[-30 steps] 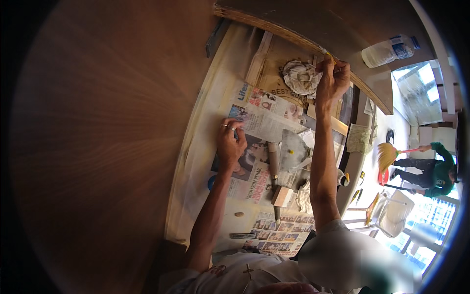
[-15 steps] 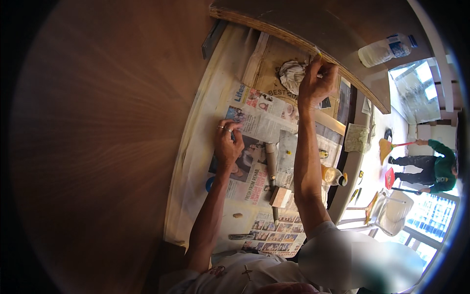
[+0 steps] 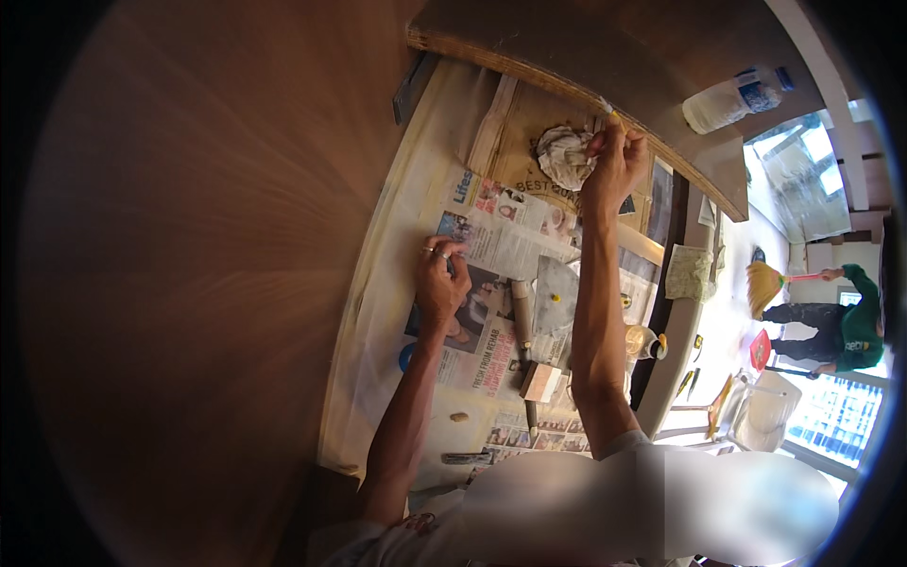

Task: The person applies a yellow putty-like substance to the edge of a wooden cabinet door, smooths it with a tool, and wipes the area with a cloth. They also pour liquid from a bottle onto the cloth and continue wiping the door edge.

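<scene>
Fingertips of our right hand [image 3: 616,165] pinch a yellow tool [image 3: 615,118], now slightly farther left along the board edge [image 3: 567,87] beyond; we seem to be advancing. Our left hand [image 3: 442,286] curls, its hold unclear.

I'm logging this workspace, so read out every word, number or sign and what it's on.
Wording isn't copied here.
Spread newspaper sheets: blue, red headlines; smaller columns unreadable.
Flat brown board: dark stamped capitals.
Co-worker's green shirt: pale lettering, blurred.
Clear plastic bottle with blue cap: label too small to read.

Pale worktable [image 3: 367,312], newspaper sheets [image 3: 515,244], brown lump [image 3: 459,417], possibly a scraper [image 3: 466,458]
</scene>
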